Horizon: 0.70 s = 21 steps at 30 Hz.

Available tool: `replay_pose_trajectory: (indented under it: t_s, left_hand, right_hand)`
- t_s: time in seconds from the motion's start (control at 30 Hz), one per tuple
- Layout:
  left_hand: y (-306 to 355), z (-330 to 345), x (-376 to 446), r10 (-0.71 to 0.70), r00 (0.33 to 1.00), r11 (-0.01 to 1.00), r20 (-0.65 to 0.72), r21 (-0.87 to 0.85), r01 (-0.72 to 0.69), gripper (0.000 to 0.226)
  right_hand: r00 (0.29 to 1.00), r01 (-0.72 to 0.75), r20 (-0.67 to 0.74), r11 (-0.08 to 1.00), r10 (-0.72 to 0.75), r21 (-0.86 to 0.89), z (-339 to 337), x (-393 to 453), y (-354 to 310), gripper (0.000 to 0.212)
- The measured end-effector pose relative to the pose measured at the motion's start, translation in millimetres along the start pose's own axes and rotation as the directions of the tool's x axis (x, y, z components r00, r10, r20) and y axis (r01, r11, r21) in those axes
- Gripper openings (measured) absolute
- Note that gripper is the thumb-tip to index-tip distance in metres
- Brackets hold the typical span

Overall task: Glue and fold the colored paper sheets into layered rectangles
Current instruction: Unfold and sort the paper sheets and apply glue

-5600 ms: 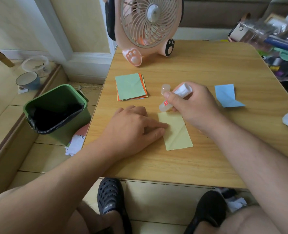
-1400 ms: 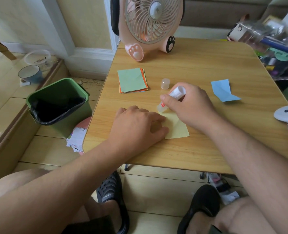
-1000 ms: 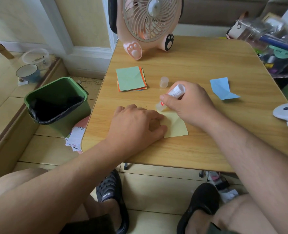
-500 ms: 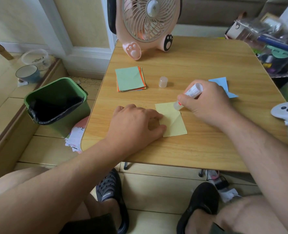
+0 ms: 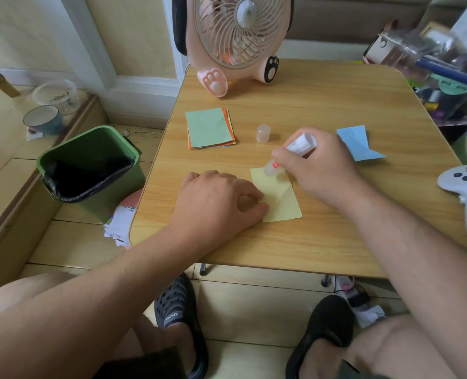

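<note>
- The left hand is pressing down on the yellow paper, which is lying in the middle of the frame on the counter.
- The right hand is pinching the glue stick and touching its tip to the paper's top edge.
- To do it well, I think the glue should be going on thin, right along the edges.
- More paper is waiting at the upper middle, beside the cap.

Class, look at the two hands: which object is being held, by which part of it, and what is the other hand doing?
The right hand grips the glue stick around its barrel, tip on the yellow paper. The left hand holds nothing; it presses that paper flat.
</note>
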<state>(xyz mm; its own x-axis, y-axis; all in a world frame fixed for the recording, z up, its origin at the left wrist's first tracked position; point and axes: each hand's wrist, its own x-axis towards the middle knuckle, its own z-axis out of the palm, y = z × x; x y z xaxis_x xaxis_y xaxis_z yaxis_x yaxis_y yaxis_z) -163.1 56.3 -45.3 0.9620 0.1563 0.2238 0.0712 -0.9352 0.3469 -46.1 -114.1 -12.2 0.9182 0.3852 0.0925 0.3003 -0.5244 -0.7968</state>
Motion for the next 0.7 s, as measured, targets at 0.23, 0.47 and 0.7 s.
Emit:
replay_pose_trajectory:
  t_s: [0.23, 0.47, 0.7]
  left_hand:
    - [-0.1, 1.4, -1.0, -0.006, 1.0, 1.0, -0.021, 0.014, 0.007, 0.033]
    - [0.4, 1.7, -0.6, -0.008, 1.0, 1.0, -0.015, 0.015, 0.009, 0.033]
    - [1.2, 0.3, -1.0, -0.01, 1.0, 1.0, -0.007, 0.015, 0.01, 0.033]
  right_hand:
    - [0.995, 0.043, 0.097, 0.998, -0.038, -0.05, 14.7, -1.5, -4.8, 0.023]
    - [0.994, 0.033, 0.107, 0.997, -0.025, -0.067, 16.8, 1.2, -3.0, 0.027]
    - [0.997, 0.0, 0.079, 0.993, 0.009, -0.116, 5.4, 1.2, 1.0, 0.022]
